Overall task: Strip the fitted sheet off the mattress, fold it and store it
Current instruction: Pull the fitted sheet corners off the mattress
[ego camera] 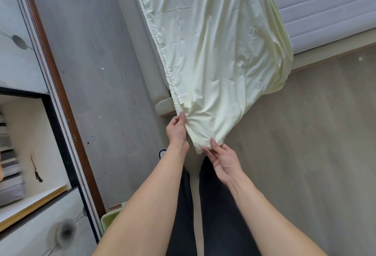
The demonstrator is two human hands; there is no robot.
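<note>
Off the corner of the grey ribbed mattress (pixel 321 5), the pale yellow cotton fitted sheet (pixel 213 52) is pulled toward the person, stretched smooth across the bed with soft creases and gathered to a narrow bunch at its near end. Its seamed hem runs down the side of the mattress nearest the wardrobe, and a loose fold droops over the mattress's foot edge. Beside the mattress, grey wood-look flooring (pixel 97 52) spreads out, and a mirrored wardrobe with a brown frame (pixel 50 85) stands well apart from it across that floor. Below the mattress corner, the person's legs in dark trousers (pixel 215 215) stand on the floor. The left hand (pixel 177 129) pinches the sheet's hem just beside the mattress corner. The right hand (pixel 223 160) has its fingers loosely spread, fingertips touching the bunched end from below without closing on it.
</note>
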